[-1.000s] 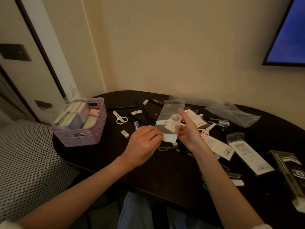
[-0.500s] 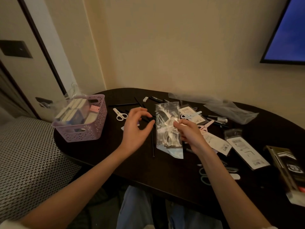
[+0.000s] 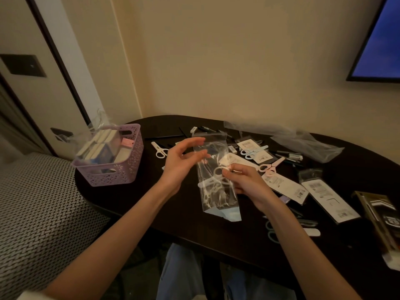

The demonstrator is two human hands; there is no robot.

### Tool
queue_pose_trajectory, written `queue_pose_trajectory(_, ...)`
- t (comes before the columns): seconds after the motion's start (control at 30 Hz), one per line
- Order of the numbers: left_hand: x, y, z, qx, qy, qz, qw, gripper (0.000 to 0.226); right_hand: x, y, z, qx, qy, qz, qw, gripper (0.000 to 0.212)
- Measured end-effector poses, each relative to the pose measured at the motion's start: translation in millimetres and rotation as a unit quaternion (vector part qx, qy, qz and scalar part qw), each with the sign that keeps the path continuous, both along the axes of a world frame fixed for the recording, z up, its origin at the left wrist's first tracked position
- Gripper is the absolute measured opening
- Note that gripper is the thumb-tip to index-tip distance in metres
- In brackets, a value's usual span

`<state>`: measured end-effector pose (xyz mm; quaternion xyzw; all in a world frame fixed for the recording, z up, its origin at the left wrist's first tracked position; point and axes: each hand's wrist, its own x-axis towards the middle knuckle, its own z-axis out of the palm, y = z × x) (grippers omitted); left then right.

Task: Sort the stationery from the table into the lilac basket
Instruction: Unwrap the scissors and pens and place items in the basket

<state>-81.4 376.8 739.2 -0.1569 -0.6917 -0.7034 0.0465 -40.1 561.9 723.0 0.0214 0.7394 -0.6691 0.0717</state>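
Note:
My right hand (image 3: 244,182) pinches a clear plastic bag (image 3: 216,200) with white scissors inside, holding it upright above the dark table (image 3: 173,204). My left hand (image 3: 181,163) hovers just left of the bag's top, fingers spread and loosely curved, holding nothing. The lilac basket (image 3: 116,169) stands at the table's left end, filled with boxes and a pink eraser. Loose stationery lies behind my hands: white scissors (image 3: 160,149), pink scissors (image 3: 270,166), blue scissors (image 3: 252,151), black pens, small erasers.
Packaged cards (image 3: 329,198) and a dark box (image 3: 381,217) lie on the right side of the table. Crumpled clear bags (image 3: 303,144) sit at the back. A patterned seat (image 3: 39,213) is left of the table; a screen (image 3: 381,44) hangs on the wall.
My left hand let go of the bag's lower end and rose to its top, fingers spread. My right hand shifted its pinch to the bag's middle and turned the bag upright.

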Motion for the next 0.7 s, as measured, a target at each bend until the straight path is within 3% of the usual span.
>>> queue_pose_trajectory(0.2,4,1,2,-0.004,0.010,-0.002,1.000,0.045,7,-7,0,0.047,0.016,0.023,0.999,0.011)
queue_pose_trajectory(0.53,11,-6,1,-0.053,-0.019,0.056,0.997,0.035,13,-7,3,0.081,0.050,0.020,0.995,0.006)
queue_pose_trajectory(0.7,11,-16,5,-0.086,0.029,0.081,0.993,0.032,12,-1,8,0.085,0.053,-0.019,0.995,0.011)
